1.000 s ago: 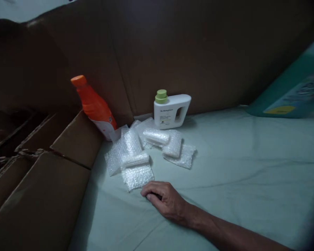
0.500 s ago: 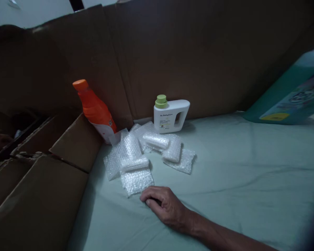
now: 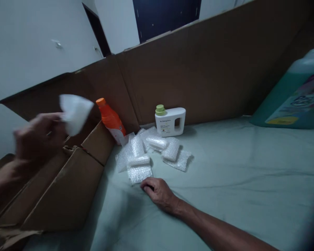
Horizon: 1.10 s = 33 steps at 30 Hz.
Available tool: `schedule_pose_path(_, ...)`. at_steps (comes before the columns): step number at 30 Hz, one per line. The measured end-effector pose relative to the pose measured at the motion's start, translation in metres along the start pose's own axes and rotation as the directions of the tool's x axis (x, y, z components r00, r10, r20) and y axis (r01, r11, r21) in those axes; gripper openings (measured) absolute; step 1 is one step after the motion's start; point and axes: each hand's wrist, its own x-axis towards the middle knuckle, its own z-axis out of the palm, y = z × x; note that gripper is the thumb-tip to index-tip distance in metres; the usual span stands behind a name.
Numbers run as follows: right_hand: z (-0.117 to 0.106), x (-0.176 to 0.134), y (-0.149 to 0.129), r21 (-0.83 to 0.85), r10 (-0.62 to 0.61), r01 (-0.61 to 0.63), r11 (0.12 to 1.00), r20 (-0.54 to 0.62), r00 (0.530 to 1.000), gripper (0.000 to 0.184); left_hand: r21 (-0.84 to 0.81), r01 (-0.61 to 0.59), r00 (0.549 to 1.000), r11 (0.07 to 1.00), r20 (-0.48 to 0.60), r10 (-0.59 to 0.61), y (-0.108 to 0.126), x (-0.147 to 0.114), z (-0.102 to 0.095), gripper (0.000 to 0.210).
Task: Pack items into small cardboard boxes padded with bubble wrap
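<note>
Left of frame: left hand (image 3: 40, 137), blurred, raised above the cardboard box (image 3: 65, 190); fingers pinching a white piece (image 3: 76, 113), material unclear. Orange bottle (image 3: 110, 120) tilted, upper left of centre. Centre: several bubble-wrap pieces (image 3: 140, 173) already down on the green cloth (image 3: 232, 209); pinched piece still aloft; box contents not visible, so remainder unknown. Right hand (image 3: 159, 193) rests by the nearest piece, fingers curled; cannot tell if anything is inside. White bottle (image 3: 169, 122) upright behind. Versus 0.5 s earlier: left hand up from the left edge, white piece newly visible; pile unchanged.
</note>
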Motion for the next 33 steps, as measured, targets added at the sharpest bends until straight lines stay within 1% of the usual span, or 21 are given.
schedule_pose_path(1,0.000,0.000,-0.001,-0.021,0.017,-0.017,1.000,0.010,1.000,0.027,-0.019,-0.120,0.992,0.993,0.031,0.120,0.016,-0.002,0.006,0.019)
schedule_pose_path(2,-0.001,0.000,-0.002,-0.046,0.031,-0.030,0.998,0.020,0.999,0.027,-0.053,-0.264,0.960,0.963,0.080,0.268,0.034,-0.005,0.017,0.018)
schedule_pose_path(3,-0.001,0.000,-0.003,-0.071,0.039,-0.037,0.997,0.028,0.999,0.028,-0.084,-0.350,0.923,0.933,0.137,0.359,0.053,-0.009,0.033,0.020)
schedule_pose_path(4,-0.001,0.000,-0.004,-0.094,0.040,-0.037,0.995,0.033,0.999,0.028,-0.098,-0.364,0.910,0.926,0.175,0.376,0.071,-0.014,0.051,0.021)
schedule_pose_path(5,-0.001,0.000,-0.004,-0.113,0.033,-0.028,0.993,0.037,0.999,0.028,-0.117,-0.353,0.891,0.928,0.260,0.371,0.088,-0.021,0.071,0.023)
schedule_pose_path(6,-0.001,0.000,-0.005,-0.125,0.021,-0.016,0.992,0.041,0.999,0.028,-0.147,-0.352,0.843,0.924,0.380,0.381,0.101,-0.031,0.089,0.026)
schedule_pose_path(7,0.000,0.000,-0.005,-0.132,0.010,-0.004,0.991,0.045,0.999,0.028,-0.193,-0.362,0.762,0.912,0.503,0.409,0.110,-0.042,0.106,0.030)
schedule_pose_path(8,0.000,0.000,-0.005,-0.135,0.003,0.004,0.991,0.048,0.999,0.028,-0.235,-0.383,0.695,0.893,0.564,0.446,0.115,-0.056,0.118,0.034)
schedule_pose_path(10,0.001,0.000,-0.006,-0.145,-0.002,0.009,0.989,0.053,0.999,0.029,-0.255,-0.380,0.644,0.889,0.617,0.452,0.113,-0.090,0.129,0.044)
schedule_pose_path(12,0.000,0.000,-0.007,-0.156,0.003,0.006,0.988,0.056,0.998,0.029,-0.232,-0.356,0.650,0.905,0.634,0.418,0.103,-0.129,0.121,0.046)
schedule_pose_path(15,-0.002,0.001,-0.008,-0.180,0.018,-0.006,0.984,0.066,0.998,0.029,-0.186,-0.273,0.706,0.944,0.628,0.328,0.086,-0.193,0.089,0.047)
schedule_pose_path(16,-0.003,0.001,-0.009,-0.189,0.022,-0.007,0.982,0.075,0.997,0.029,-0.186,-0.198,0.750,0.962,0.604,0.271,0.084,-0.216,0.078,0.047)
schedule_pose_path(17,-0.003,0.001,-0.010,-0.197,0.024,-0.006,0.980,0.088,0.996,0.029,-0.187,-0.118,0.780,0.975,0.590,0.207,0.083,-0.237,0.069,0.048)
schedule_pose_path(18,-0.004,0.001,-0.012,-0.203,0.023,-0.002,0.979,0.104,0.994,0.029,-0.186,-0.040,0.797,0.982,0.586,0.143,0.085,-0.256,0.061,0.048)
schedule_pose_path(19,-0.004,0.001,-0.014,-0.209,0.020,0.006,0.978,0.124,0.992,0.028,-0.183,0.037,0.806,0.982,0.587,0.079,0.088,-0.273,0.054,0.048)
schedule_pose_path(21,-0.003,0.000,-0.020,-0.219,0.012,0.025,0.975,0.166,0.986,0.025,-0.169,0.142,0.795,0.975,0.607,-0.010,0.099,-0.295,0.047,0.048)
schedule_pose_path(24,-0.007,-0.004,-0.029,-0.229,-0.005,0.057,0.972,0.221,0.975,0.019,-0.164,0.196,0.761,0.967,0.648,-0.044,0.119,-0.301,0.048,0.046)
schedule_pose_path(27,-0.031,-0.013,-0.031,-0.257,-0.028,0.080,0.963,0.201,0.979,0.016,-0.195,0.206,0.737,0.959,0.676,-0.021,0.135,-0.286,0.057,0.043)
schedule_pose_path(28,-0.045,-0.017,-0.029,-0.278,-0.030,0.074,0.958,0.157,0.987,0.017,-0.213,0.209,0.735,0.954,0.678,-0.010,0.139,-0.280,0.061,0.043)
schedule_pose_path(30,-0.080,-0.024,-0.021,-0.334,-0.019,0.025,0.942,0.019,1.000,0.023,-0.262,0.211,0.737,0.942,0.676,0.023,0.148,-0.270,0.069,0.045)
schedule_pose_path(33,-0.131,-0.028,-0.003,-0.407,0.032,-0.118,0.906,-0.211,0.977,0.035,-0.349,0.213,0.745,0.913,0.662,0.078,0.158,-0.260,0.083,0.045)
